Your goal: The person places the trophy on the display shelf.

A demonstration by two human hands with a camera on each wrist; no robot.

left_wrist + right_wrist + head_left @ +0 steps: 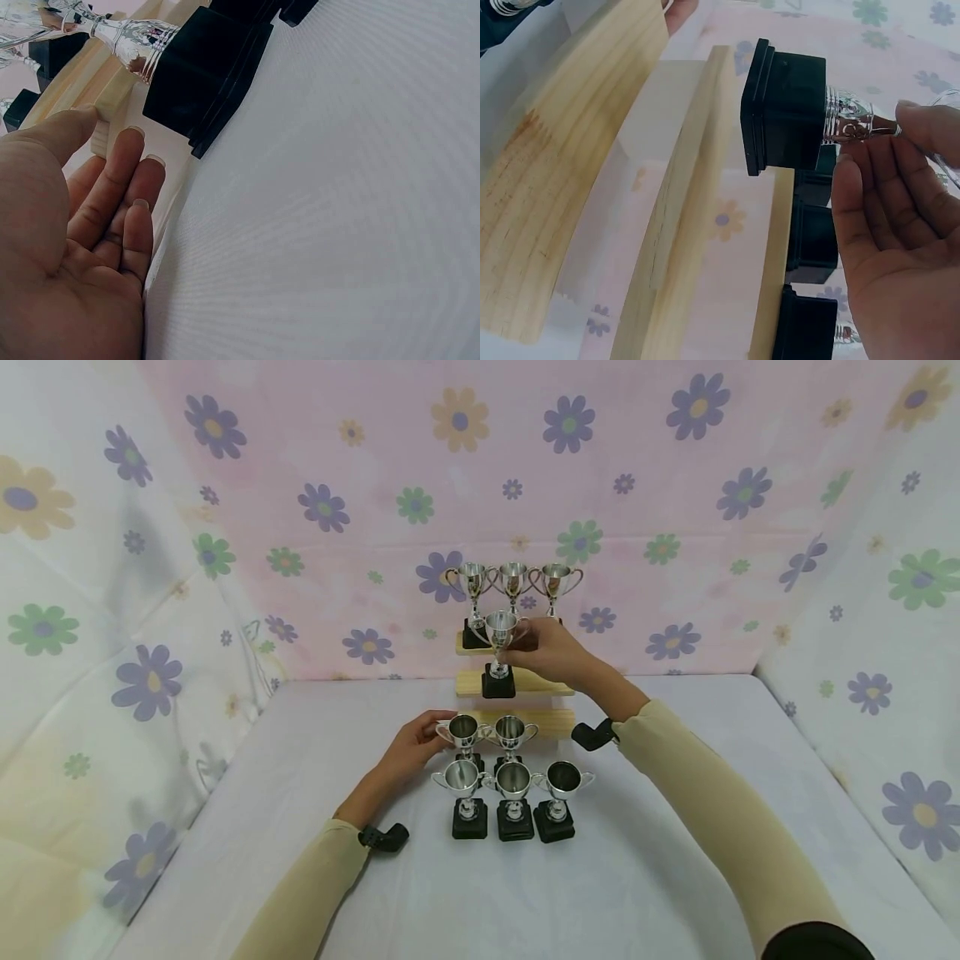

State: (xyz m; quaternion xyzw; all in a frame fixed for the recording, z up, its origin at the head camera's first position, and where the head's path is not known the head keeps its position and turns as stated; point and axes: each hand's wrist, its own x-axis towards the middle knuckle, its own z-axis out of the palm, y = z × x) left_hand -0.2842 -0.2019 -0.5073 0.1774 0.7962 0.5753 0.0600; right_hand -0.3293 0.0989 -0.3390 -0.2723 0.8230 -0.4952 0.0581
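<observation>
A small silver trophy cup (499, 628) with a black square base stands upright in my right hand (551, 652). The thumb and fingers pinch its stem, seen in the right wrist view. Its base overlaps the middle step of a pale wooden tiered stand (555, 723) in the head view; in the right wrist view, the base (786, 111) is beside the boards. My left hand (412, 742) is at the left end of the lowest step, behind a trophy cup (463, 732) on the table. Its thumb (71, 129) touches the board's end, other fingers loosely extended.
Three trophy cups stand in a row on the top step, including a left one (472, 581). Several more stand on the white-covered table (637, 893) in two rows before the stand, the front row including a middle cup (514, 781). A flowered cloth (360, 568) hangs behind.
</observation>
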